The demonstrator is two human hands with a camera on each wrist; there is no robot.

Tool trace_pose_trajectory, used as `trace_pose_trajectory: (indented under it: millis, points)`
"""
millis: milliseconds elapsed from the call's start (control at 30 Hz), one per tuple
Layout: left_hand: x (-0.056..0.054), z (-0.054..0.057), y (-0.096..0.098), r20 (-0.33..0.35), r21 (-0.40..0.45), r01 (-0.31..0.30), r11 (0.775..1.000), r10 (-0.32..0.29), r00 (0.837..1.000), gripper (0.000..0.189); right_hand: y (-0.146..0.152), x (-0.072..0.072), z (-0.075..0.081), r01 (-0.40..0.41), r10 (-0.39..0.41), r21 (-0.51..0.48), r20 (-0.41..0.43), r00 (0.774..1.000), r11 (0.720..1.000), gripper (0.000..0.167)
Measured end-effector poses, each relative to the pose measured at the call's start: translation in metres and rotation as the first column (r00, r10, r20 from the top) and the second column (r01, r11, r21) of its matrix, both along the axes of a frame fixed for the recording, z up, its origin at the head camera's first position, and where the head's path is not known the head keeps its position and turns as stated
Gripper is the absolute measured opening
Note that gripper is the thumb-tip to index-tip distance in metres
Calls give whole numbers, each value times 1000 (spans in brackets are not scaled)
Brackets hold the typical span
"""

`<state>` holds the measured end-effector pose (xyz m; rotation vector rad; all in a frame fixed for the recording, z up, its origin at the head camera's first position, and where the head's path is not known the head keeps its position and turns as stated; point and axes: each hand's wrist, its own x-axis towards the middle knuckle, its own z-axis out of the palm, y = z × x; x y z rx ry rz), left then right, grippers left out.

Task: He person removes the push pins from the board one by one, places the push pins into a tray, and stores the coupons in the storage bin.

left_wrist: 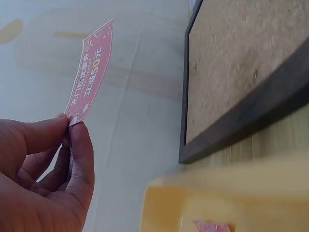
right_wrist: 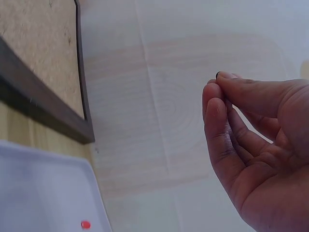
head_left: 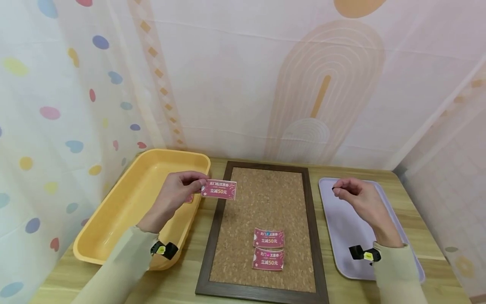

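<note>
My left hand [head_left: 175, 192] pinches a pink coupon [head_left: 218, 189] by its left end, between thumb and fingers. The coupon is held up over the left edge of a cork board [head_left: 265, 198] with a dark brown frame, printed side facing me. Over the lilac tray, my right hand [head_left: 360, 202] pinches a small black pin [right_wrist: 217, 75] between thumb and fingertips, which hide most of it. Low on the board, two matching coupons lie one above the other: the upper one [head_left: 268, 240] bears a blue pin head, the lower one [head_left: 268, 261] a pink one.
A yellow basin [head_left: 140, 198] stands left of the board, with another pink coupon [left_wrist: 212, 226] inside. To the right lies the lilac tray [head_left: 341, 240], holding a small red piece [right_wrist: 85, 224]. A patterned curtain [head_left: 235, 84] hangs behind the wooden table [head_left: 429, 236].
</note>
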<state>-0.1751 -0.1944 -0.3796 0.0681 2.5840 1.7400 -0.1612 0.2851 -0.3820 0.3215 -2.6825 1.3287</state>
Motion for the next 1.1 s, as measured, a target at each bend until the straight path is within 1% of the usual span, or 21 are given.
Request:
trace_pose_trajectory:
  millis: [167, 367, 433, 533, 633, 767, 900, 1100]
  points:
    - [2, 3, -16, -11, -4, -19, 1000, 19, 1000, 30, 9, -3, -1, 9, -9, 24, -15, 1000, 1000, 10]
    - [1, 4, -33, -7, -11, -27, 1000, 27, 1000, 32, 17, -6, -3, -31, 31, -31, 7, 999, 999, 10]
    - [0, 3, -38, 3, -16, -21, 1000, 21, 1000, 33, 20, -7, -4, -42, 42, -28, 4, 999, 999, 10]
    - [-3, 3, -49, 11, -11, 3, 1000, -3, 1000, 34, 26, -6, -4, -37, 37, -1, 6, 999, 999, 10]
    - [-5, 2, -60, 27, 16, 29, 999, -29, 999, 34, 35, -5, -4, -17, 16, 41, 14, 1000, 999, 10]
    - [-6, -1, -74, 78, 37, 39, 999, -42, 996, 35, 46, -5, -7, -7, 6, 83, 19, 1000, 997, 8]
    - [-9, -6, -85, 103, 22, 54, 998, -56, 993, 35, 53, -7, -11, -5, 2, 118, 24, 1000, 993, 7]
    - [-17, -15, -95, 129, 18, 69, 997, -71, 989, 32, 60, -12, -13, -15, 3, 177, 69, 998, 984, 8]
